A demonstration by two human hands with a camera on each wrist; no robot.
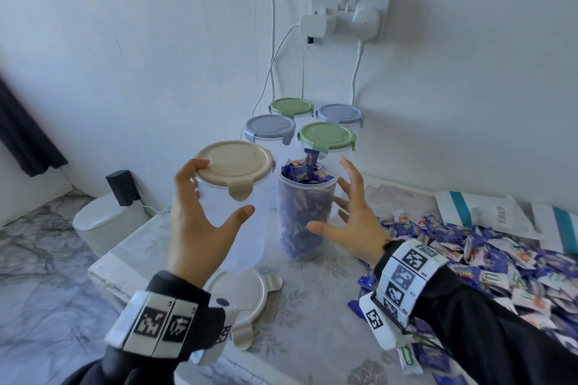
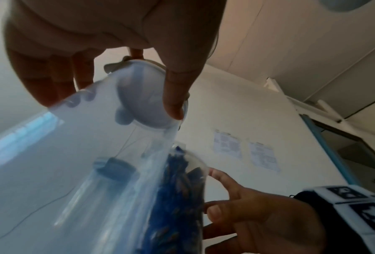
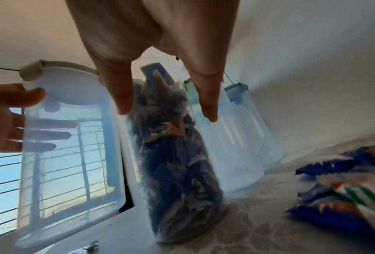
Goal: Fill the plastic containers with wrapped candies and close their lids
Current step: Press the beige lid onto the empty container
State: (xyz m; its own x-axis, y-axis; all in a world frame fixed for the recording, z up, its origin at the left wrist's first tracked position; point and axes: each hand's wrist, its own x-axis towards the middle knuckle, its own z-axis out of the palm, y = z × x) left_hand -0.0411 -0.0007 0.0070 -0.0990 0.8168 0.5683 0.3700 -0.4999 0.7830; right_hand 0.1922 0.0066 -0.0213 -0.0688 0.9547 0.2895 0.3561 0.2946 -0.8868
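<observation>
My left hand grips an empty clear container near its top, with a beige lid closed on it. The container is tilted and held just off the table, as the left wrist view also shows. Beside it on the right stands an open container stuffed with blue wrapped candies, some poking above its rim. My right hand hovers at that container with fingers spread, holding nothing. A loose beige lid lies on the table below my left wrist. A big pile of wrapped candies covers the table's right side.
Four closed containers stand at the back by the wall, two with green lids and two with blue-grey lids. Cables hang from a wall socket behind them. White envelopes lie far right. The table edge drops off at left.
</observation>
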